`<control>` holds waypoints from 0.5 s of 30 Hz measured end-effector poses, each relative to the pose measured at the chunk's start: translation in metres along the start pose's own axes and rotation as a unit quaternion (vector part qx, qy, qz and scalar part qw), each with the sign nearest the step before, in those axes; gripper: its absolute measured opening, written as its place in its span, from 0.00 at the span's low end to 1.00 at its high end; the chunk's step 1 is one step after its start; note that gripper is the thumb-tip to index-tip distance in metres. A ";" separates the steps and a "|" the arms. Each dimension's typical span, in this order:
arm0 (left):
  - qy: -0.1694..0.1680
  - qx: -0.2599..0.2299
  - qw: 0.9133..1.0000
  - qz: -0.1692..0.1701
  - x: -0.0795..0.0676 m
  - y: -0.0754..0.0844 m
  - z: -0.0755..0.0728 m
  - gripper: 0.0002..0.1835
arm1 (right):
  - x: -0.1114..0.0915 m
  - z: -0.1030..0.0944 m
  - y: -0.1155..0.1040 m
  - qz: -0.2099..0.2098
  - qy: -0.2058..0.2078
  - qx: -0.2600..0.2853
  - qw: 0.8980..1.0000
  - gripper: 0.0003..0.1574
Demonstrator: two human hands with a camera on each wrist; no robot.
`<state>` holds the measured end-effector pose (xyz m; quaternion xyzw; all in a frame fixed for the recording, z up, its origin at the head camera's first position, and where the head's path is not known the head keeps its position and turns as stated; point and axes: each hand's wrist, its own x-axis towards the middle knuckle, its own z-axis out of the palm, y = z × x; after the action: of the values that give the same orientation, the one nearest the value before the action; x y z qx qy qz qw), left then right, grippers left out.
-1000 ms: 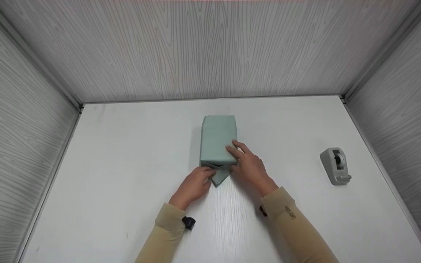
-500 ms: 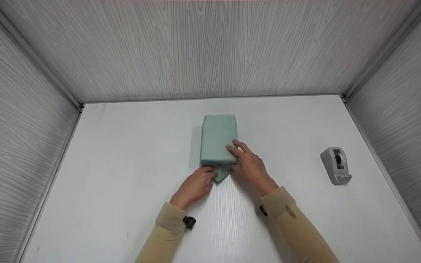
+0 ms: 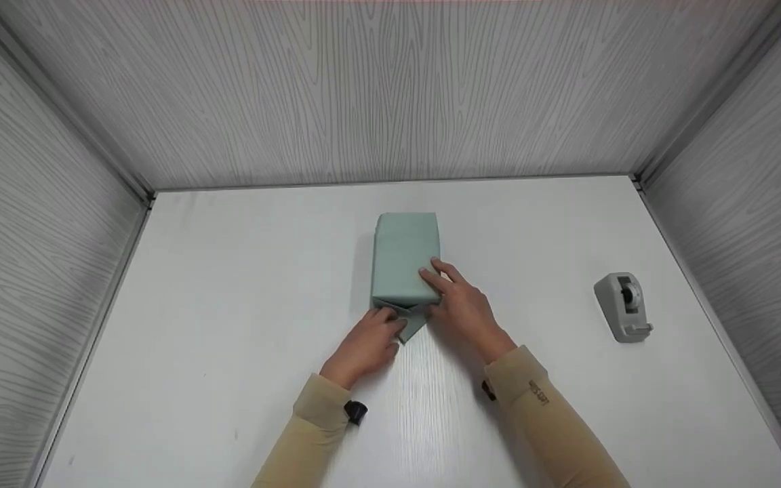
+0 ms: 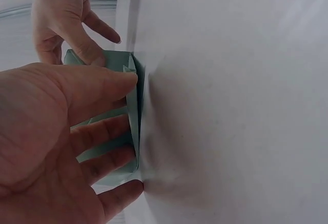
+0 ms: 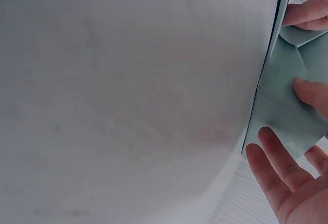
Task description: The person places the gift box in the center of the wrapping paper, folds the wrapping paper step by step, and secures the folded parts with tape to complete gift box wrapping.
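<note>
A box wrapped in pale green paper (image 3: 406, 254) lies lengthwise on the white table. A pointed paper flap (image 3: 414, 324) sticks out from its near end, beneath folded-in sides. My left hand (image 3: 365, 346) holds this flap at its left edge, its thumb at the flap's corner in the left wrist view. The right hand (image 3: 466, 313) grips the box's near right corner. Two of its fingers lie on top and along the side, while the thumb (image 5: 310, 92) presses against the folded end in the right wrist view. Part of the flap is hidden beneath the left fingers.
A grey tape dispenser (image 3: 622, 308) with a roll in it stands on the right side of the table (image 3: 228, 291). Wood-grain panels (image 3: 390, 95) enclose the table at the back and both sides.
The left hand has shifted slightly right along the flap, covering more of it. The flap's tip has moved a little up and back down. Box and right hand stay in place.
</note>
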<state>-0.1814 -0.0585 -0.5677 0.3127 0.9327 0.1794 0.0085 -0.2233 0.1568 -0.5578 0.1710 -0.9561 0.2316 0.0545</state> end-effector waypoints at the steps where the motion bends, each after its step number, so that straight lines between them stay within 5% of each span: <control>1: -0.002 -0.005 1.000 -0.005 0.000 0.000 0.000 0.19 | 0.000 0.000 0.000 -0.001 0.001 -0.001 1.000 0.44; 7: -0.018 -0.020 0.999 -0.023 0.000 0.000 -0.003 0.24 | 0.001 0.000 0.001 -0.001 0.003 0.005 1.000 0.44; 15: -0.020 -0.016 1.000 -0.007 -0.004 0.000 -0.004 0.22 | 0.000 0.000 0.000 0.006 -0.001 0.009 1.000 0.44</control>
<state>-0.1789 -0.0617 -0.5647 0.3100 0.9313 0.1883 0.0337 -0.2233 0.1564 -0.5576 0.1661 -0.9549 0.2406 0.0511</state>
